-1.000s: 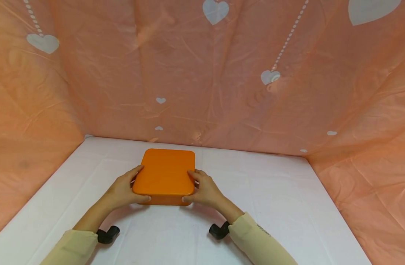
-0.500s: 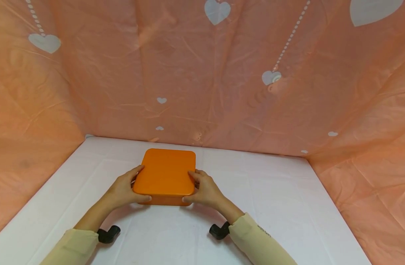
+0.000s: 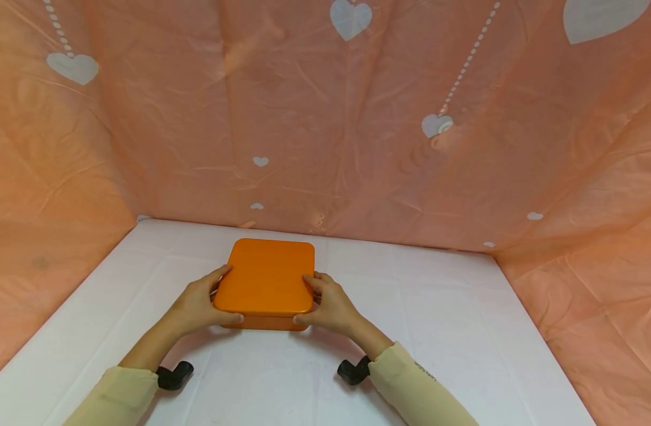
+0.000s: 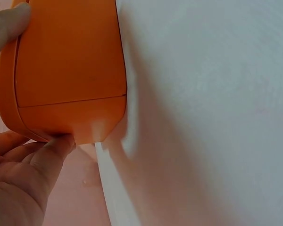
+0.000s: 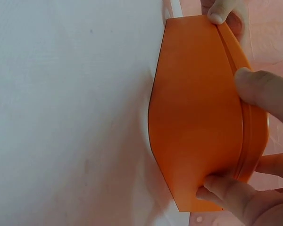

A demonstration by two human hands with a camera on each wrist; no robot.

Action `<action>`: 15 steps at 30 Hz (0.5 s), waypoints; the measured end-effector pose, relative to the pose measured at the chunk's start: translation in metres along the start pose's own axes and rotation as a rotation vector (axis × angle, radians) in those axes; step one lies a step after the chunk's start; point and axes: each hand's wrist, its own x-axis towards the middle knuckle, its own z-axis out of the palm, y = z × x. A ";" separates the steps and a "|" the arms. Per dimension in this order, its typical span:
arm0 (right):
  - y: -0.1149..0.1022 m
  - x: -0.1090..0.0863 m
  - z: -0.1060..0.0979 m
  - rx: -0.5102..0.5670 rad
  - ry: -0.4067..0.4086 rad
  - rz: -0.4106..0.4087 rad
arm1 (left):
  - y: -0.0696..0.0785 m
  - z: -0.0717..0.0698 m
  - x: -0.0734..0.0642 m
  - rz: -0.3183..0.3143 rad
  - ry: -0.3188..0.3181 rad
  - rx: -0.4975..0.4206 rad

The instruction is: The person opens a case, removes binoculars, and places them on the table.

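An orange rectangular box with rounded corners and a lid (image 3: pixel 266 278) sits left of centre on the white table, its lid on. My left hand (image 3: pixel 194 305) grips its near left corner, thumb along the front side and fingers along the left side. At the near right corner my right hand (image 3: pixel 330 305) holds it the same way, one fingertip over the lid's edge. A seam between lid and body (image 5: pixel 193 103) shows in the right wrist view, with the right thumb against the lid rim. From the left wrist, the box's body (image 4: pixel 70 61) appears close against the tabletop. Its inside is hidden.
The white-covered table (image 3: pixel 442 331) spreads around the box, widest to the right. An orange-pink curtain with pale hearts (image 3: pixel 304 118) encloses the back and both sides. Black angled pieces (image 3: pixel 174 376) protrude at both wrists, by the beige sleeves (image 3: pixel 115 393).
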 end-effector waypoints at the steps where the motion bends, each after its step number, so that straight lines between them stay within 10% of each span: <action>1: 0.000 0.000 0.000 -0.002 0.000 -0.003 | 0.000 0.000 0.000 0.000 0.000 0.001; 15: 0.000 0.001 0.000 -0.045 -0.001 -0.002 | -0.001 0.000 0.000 -0.001 -0.001 -0.016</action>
